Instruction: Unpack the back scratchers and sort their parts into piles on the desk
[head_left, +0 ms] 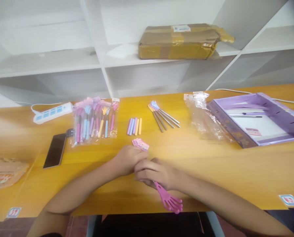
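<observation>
A pink hand-shaped back scratcher (168, 198) points down and right from my right hand (155, 171), its fingers closed around the rod. My left hand (130, 159) presses against the right one, curled closed; what it holds is hidden. Just beyond my knuckles lie small pink printed cards (140, 144). Past them stand out a row of loose purple, blue and orange handles (134, 126) and several metal rods with yellow and blue hand heads (163, 115).
Bagged back scratchers (95, 121) lie at left, near a power strip (53, 112) and a phone (55, 150). An orange-printed plastic bag (7, 174) is far left. On the right are clear plastic wrap (206, 118) and a purple box (255, 140). A taped carton (179, 42) sits on the shelf.
</observation>
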Available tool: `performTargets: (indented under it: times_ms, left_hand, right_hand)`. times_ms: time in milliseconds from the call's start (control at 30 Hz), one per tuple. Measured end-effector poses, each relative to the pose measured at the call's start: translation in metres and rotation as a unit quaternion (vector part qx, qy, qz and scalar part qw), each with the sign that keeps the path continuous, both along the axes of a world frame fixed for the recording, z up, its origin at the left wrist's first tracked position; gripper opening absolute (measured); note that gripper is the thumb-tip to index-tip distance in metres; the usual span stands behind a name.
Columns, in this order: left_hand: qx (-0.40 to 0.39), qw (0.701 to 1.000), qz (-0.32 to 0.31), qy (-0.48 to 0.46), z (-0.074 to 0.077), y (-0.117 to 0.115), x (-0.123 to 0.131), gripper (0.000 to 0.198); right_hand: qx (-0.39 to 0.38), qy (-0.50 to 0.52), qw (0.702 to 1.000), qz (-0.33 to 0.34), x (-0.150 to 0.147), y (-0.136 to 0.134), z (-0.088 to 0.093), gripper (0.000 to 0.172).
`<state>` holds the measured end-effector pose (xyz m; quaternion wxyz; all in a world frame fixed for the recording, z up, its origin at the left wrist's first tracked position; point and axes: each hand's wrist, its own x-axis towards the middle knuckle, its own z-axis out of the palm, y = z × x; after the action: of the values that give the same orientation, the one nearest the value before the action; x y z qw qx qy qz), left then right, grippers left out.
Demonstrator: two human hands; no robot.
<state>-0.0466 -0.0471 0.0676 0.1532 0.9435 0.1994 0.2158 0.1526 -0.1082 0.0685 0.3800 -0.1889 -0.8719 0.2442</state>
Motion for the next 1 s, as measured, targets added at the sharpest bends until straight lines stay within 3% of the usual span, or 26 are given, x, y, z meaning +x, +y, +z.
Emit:
performTargets:
  times_ms: [67, 167, 233, 333, 467, 533, 633, 767, 900, 1000]
  left_hand:
    - [-0.075, 0.997, 0.032, 0.015, 0.006, -0.002, 0.001, 0.025]
    - [-0.161, 0.982, 0.094, 0.035, 0.012, -0.002, 0.004, 0.021]
    - [-0.164, 0.977, 0.131, 0.039, 0.013, 0.0, 0.006, 0.019]
    - [-0.09, 0.987, 0.129, 0.015, 0.012, 0.007, 0.008, 0.02]
    - [0.064, 0.995, 0.062, -0.038, 0.008, 0.014, 0.007, 0.028]
    - [0.098, 0.992, 0.044, -0.061, 0.005, 0.015, 0.004, 0.033]
    - [0.089, 0.993, 0.046, -0.056, 0.0, 0.011, -0.001, 0.034]
    - [0.052, 0.995, 0.081, -0.002, -0.007, 0.007, -0.009, 0.027]
    - [0.059, 0.995, 0.069, 0.028, -0.01, 0.006, -0.011, 0.024]
    - [0.136, 0.989, 0.059, -0.003, -0.01, 0.005, -0.008, 0.033]
  right_hand:
    - [-0.04, 0.068, 0.996, 0.049, -0.01, 0.001, 0.0, 0.007]
    - [-0.109, 0.148, 0.982, 0.041, -0.028, 0.003, 0.0, 0.039]
    - [-0.104, 0.16, 0.982, 0.003, -0.036, 0.005, 0.0, 0.049]
    - [-0.055, 0.136, 0.989, -0.01, -0.04, 0.01, 0.002, 0.05]
    - [0.066, 0.077, 0.995, -0.008, -0.032, 0.017, 0.007, 0.045]
    - [0.087, 0.059, 0.994, -0.003, -0.026, 0.019, 0.008, 0.042]
    - [0.012, 0.078, 0.996, 0.033, -0.022, 0.021, 0.008, 0.038]
    - [-0.092, 0.154, 0.983, 0.041, -0.029, 0.021, 0.008, 0.051]
    - [-0.088, 0.181, 0.979, 0.014, -0.04, 0.016, 0.008, 0.054]
    - [-0.033, 0.161, 0.986, -0.003, -0.042, 0.011, 0.004, 0.056]
